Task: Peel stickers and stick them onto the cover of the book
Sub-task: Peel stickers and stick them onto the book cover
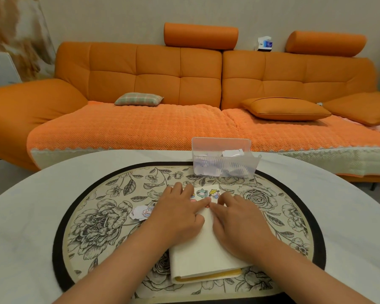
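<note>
On my feed, a heap of loose stickers (pixel 139 212) lies on the floral mat (pixel 92 216), just left of the book (pixel 206 253). The left hand (pixel 180 212) rests flat on its white cover, fingers straight, index tip pressing a small sticker (pixel 208 205) (other stickers (pixel 214 193) sit stuck further up). The right hand (pixel 239 218) meets it there, fingers bent; whether they pinch anything I cannot tell. A clear box (pixel 224 160) stands beyond.

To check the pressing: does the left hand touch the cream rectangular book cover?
Touching. Head view: left hand rests directly on the cream rectangular book cover.
</note>
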A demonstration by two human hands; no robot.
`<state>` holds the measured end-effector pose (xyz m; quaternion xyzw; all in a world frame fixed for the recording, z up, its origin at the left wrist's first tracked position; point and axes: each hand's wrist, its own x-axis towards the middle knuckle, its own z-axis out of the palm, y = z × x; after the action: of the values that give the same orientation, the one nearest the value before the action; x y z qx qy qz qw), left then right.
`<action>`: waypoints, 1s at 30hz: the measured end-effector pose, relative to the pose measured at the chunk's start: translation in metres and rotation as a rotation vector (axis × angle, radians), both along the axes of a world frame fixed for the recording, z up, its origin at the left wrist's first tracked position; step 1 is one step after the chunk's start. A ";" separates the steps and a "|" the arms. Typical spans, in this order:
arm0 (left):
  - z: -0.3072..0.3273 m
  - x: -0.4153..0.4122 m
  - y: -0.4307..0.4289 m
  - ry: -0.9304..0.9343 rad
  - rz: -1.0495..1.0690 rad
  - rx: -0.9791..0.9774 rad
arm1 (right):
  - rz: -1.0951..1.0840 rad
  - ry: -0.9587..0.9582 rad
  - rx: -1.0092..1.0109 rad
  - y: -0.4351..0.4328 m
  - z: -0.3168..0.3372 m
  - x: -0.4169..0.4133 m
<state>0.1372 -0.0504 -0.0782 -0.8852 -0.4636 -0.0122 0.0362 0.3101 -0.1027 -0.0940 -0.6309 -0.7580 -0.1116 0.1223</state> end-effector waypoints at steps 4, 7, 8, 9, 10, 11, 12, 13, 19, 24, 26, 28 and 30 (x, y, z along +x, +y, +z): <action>-0.001 0.002 -0.008 -0.002 0.002 0.073 | 0.004 -0.003 -0.013 0.002 -0.002 0.000; -0.002 0.005 -0.013 -0.003 0.038 0.069 | 0.004 -0.012 -0.039 0.004 0.001 0.000; -0.002 0.005 -0.013 -0.014 0.047 0.065 | 0.007 -0.018 -0.048 0.005 0.003 0.000; -0.001 0.005 -0.014 -0.028 0.052 0.059 | 0.011 -0.027 -0.067 0.006 0.004 0.000; 0.000 0.005 -0.015 -0.038 0.052 0.051 | 0.016 -0.035 -0.094 0.006 0.005 0.001; 0.001 0.004 -0.016 -0.047 0.047 0.045 | 0.021 -0.037 -0.119 0.007 0.006 0.001; 0.001 0.003 -0.017 -0.055 0.034 0.043 | 0.025 -0.031 -0.135 0.008 0.006 0.002; 0.001 0.002 -0.017 -0.065 0.017 0.045 | 0.028 -0.022 -0.145 0.007 0.007 0.003; 0.000 -0.006 -0.018 -0.088 0.018 -0.020 | 0.037 0.013 -0.169 0.006 0.007 0.005; 0.002 0.001 -0.024 -0.071 0.061 -0.019 | 0.010 -0.001 -0.125 -0.001 0.004 0.005; 0.004 0.004 -0.026 -0.056 0.063 -0.002 | -0.005 -0.024 -0.083 -0.004 0.004 0.007; 0.006 0.006 -0.028 -0.059 0.070 -0.004 | -0.002 -0.069 -0.058 -0.006 0.005 0.009; 0.008 0.006 -0.029 -0.055 0.066 -0.008 | 0.010 -0.091 -0.069 -0.008 0.009 0.010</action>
<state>0.1431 -0.0795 -0.0706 -0.8689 -0.4934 -0.0334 0.0204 0.3201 -0.1105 -0.0852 -0.6251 -0.7694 -0.1135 0.0663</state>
